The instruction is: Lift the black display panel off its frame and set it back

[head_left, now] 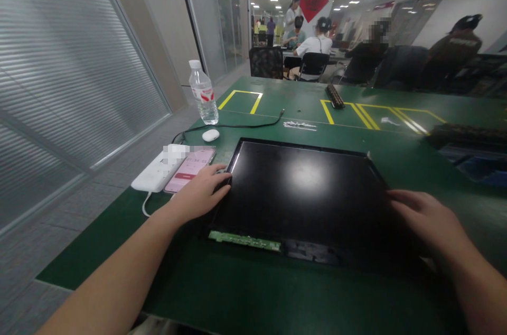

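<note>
A black flat display panel (304, 187) lies face up on the green table (245, 292), with a green circuit strip (243, 240) along its near edge. My left hand (200, 192) rests on the panel's left edge, fingers curled over it. My right hand (425, 219) lies flat on the panel's right edge, fingers stretched out toward the left.
Left of the panel lie a phone (190, 168) with a lit screen, a white power bank (156, 171), a white earbud case (210, 135) and a black cable (237, 124). A water bottle (203, 92) stands behind. Several people sit at far tables. A glass wall runs along the left.
</note>
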`<state>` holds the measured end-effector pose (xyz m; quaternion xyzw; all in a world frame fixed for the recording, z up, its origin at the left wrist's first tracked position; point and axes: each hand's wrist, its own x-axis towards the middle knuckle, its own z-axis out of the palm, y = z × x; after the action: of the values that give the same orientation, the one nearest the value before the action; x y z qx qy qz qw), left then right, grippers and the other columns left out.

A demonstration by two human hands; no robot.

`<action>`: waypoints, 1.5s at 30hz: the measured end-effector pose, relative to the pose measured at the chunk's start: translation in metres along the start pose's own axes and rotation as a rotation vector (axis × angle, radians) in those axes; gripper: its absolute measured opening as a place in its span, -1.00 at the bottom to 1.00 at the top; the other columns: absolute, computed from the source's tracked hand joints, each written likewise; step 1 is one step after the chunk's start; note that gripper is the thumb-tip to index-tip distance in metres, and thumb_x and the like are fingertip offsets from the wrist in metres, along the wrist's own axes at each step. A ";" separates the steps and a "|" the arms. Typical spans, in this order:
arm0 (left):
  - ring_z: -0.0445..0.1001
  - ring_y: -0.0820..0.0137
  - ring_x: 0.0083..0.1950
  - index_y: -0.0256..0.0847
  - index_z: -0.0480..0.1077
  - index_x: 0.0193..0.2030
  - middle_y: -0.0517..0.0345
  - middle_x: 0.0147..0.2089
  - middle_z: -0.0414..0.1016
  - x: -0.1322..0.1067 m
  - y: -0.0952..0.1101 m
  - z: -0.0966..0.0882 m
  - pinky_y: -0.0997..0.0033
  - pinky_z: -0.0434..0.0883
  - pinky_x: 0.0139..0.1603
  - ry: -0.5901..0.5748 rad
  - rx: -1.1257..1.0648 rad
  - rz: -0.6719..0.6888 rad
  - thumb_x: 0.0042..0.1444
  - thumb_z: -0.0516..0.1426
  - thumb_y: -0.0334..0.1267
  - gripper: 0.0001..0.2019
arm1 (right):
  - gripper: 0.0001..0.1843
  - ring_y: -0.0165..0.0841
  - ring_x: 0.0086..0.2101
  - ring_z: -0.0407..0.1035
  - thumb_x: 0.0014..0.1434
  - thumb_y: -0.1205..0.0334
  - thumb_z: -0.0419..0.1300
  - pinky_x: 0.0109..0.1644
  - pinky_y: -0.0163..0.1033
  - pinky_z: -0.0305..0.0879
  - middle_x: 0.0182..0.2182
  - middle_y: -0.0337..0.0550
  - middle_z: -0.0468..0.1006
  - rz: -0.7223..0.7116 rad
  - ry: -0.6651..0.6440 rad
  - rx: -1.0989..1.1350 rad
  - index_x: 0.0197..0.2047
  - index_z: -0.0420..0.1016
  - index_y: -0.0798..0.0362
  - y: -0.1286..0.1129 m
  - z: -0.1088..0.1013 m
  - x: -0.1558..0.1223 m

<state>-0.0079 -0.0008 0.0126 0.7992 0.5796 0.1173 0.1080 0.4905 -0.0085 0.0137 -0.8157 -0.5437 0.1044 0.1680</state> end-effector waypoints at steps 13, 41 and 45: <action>0.48 -0.08 0.35 -0.22 0.58 0.23 -0.22 0.32 0.55 0.001 0.004 0.006 -0.19 0.39 0.40 0.014 -0.001 -0.017 0.24 0.03 -0.35 -0.51 | -0.47 0.12 -0.07 0.59 0.07 -0.07 0.05 -0.06 0.09 0.48 -0.02 0.11 0.71 -0.008 -0.039 -0.094 -0.13 0.75 -0.05 0.013 0.008 0.008; 0.31 -0.11 0.50 -0.29 0.41 0.38 -0.26 0.43 0.46 0.004 -0.001 0.016 -0.32 0.22 0.49 0.054 -0.142 -0.044 0.30 0.00 -0.29 -0.47 | -0.61 0.00 -0.23 0.57 0.02 0.04 0.13 -0.16 0.01 0.43 -0.19 0.08 0.69 0.052 -0.056 0.049 -0.18 0.69 -0.04 0.012 0.008 0.006; 0.33 -0.03 0.51 -0.29 0.40 0.40 -0.21 0.45 0.45 0.005 0.000 0.014 -0.22 0.21 0.53 0.034 -0.168 -0.053 0.31 -0.02 -0.30 -0.45 | -0.58 -0.01 -0.21 0.56 0.03 0.06 0.11 -0.16 -0.01 0.43 -0.14 0.09 0.69 0.103 -0.078 0.034 -0.14 0.68 -0.02 0.006 0.007 0.005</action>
<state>-0.0017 0.0032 -0.0004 0.7696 0.5904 0.1761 0.1678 0.4949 -0.0054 0.0055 -0.8349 -0.5051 0.1542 0.1550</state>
